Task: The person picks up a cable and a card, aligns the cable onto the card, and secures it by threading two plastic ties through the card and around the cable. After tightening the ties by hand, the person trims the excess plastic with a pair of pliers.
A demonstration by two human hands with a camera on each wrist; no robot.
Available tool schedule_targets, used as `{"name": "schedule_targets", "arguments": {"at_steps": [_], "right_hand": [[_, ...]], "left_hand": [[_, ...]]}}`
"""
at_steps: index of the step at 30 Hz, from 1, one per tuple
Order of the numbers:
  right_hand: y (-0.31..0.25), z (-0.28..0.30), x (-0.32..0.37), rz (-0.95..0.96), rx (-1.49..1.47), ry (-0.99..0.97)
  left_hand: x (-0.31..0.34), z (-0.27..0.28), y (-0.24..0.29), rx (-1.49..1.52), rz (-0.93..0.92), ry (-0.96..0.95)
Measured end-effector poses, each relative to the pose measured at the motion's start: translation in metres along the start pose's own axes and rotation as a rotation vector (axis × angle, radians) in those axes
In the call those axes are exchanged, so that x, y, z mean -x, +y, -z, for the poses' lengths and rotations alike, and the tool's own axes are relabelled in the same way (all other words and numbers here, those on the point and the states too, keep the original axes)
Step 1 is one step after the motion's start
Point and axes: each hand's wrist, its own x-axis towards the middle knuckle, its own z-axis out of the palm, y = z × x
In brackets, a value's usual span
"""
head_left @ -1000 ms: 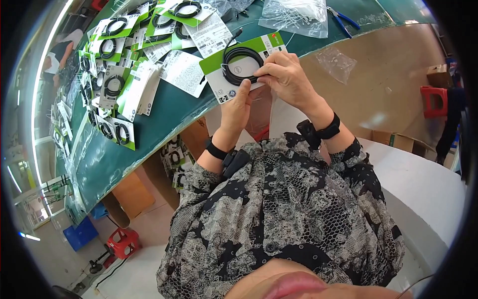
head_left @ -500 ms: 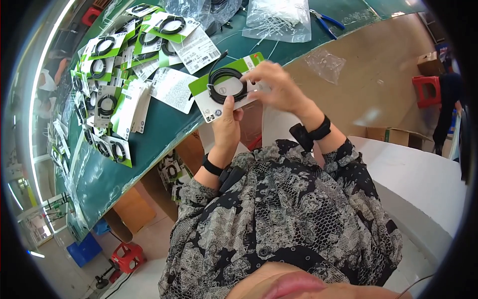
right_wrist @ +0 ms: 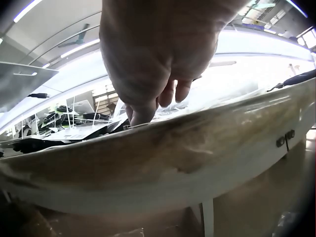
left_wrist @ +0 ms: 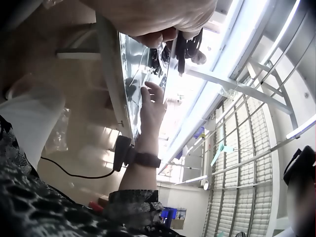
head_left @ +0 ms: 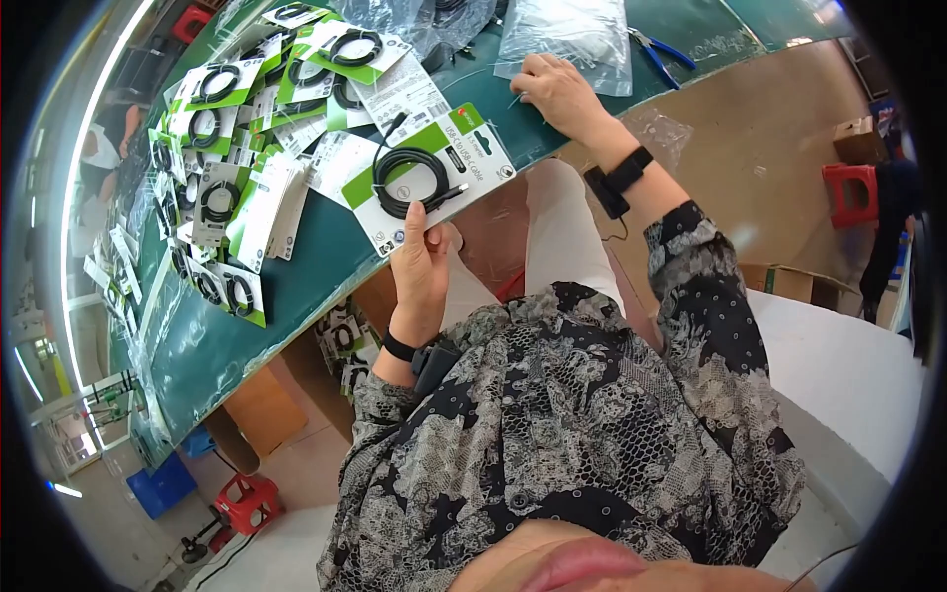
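My left hand [head_left: 422,266] holds a white and green retail card [head_left: 490,148] by its lower edge, thumb on the front. A coiled black USB-C cable [head_left: 380,183] is mounted on this card, both plug ends showing. At the table's near side, my right hand [head_left: 560,97] reaches down with bent fingers beside a clear plastic bag of white cable ties [head_left: 602,49]. The left wrist view shows that right hand [left_wrist: 154,111] over the tabletop, fingers bent. In the right wrist view its fingertips are low behind the table edge [right_wrist: 197,133]; I cannot tell whether they pinch anything.
Many carded cables [head_left: 219,197] lie heaped on the green table [head_left: 306,271] at the left. Blue-handled pliers [head_left: 661,57] rest right of the bag. Another clear bag [head_left: 419,30] lies at the back. Below the table are a carton and a red stool [head_left: 247,501].
My right hand has left the card and moved up and right to the table beside the bag. The left hand has kept hold of the card, which now shows its full front.
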Motion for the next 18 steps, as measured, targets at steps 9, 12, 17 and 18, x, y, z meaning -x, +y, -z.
{"name": "schedule_targets", "arguments": {"at_steps": [9,12,17,18], "right_hand": [[0.005,-0.014,-0.022,0.206,-0.028,-0.157],[0.013,-0.033,-0.033,0.160,-0.366,0.013],[-0.017,-0.018,-0.047,-0.196,-0.641,0.116],[-0.017,-0.017,-0.049,-0.243,-0.682,0.122]], "left_hand": [[-0.006,0.036,-0.011,-0.055,0.040,-0.109],[0.000,0.018,-0.002,-0.013,0.143,0.020],[0.003,0.011,0.005,0.151,0.077,-0.091],[0.000,0.012,0.005,0.170,0.098,-0.111]]}}
